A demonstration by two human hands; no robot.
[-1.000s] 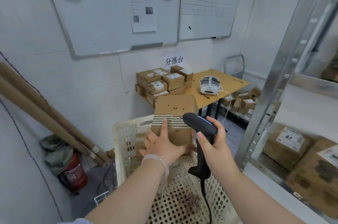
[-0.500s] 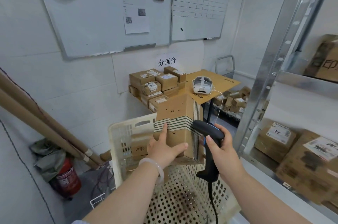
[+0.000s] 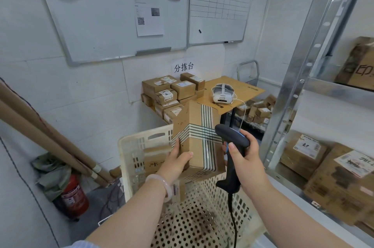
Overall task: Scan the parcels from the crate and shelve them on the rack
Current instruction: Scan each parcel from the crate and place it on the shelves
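My left hand (image 3: 176, 163) grips a brown cardboard parcel (image 3: 197, 136) wrapped in striped tape, held tilted above the cream perforated crate (image 3: 137, 146). My right hand (image 3: 245, 158) holds a black corded barcode scanner (image 3: 230, 146) by its handle, its head right beside the parcel's right face. More brown parcels (image 3: 155, 162) lie inside the crate, partly hidden by my hand. The metal rack (image 3: 299, 77) stands at the right.
Cardboard boxes (image 3: 332, 172) sit on the rack's lower shelf and one on the upper shelf. A table (image 3: 242, 89) with stacked small parcels and a white headset stands behind the crate. Cardboard tubes and a red fire extinguisher (image 3: 73, 197) lean at the left wall.
The parcel has risen out of the crate and turned, so a corner and a second taped face now point at me. The scanner stayed beside it.
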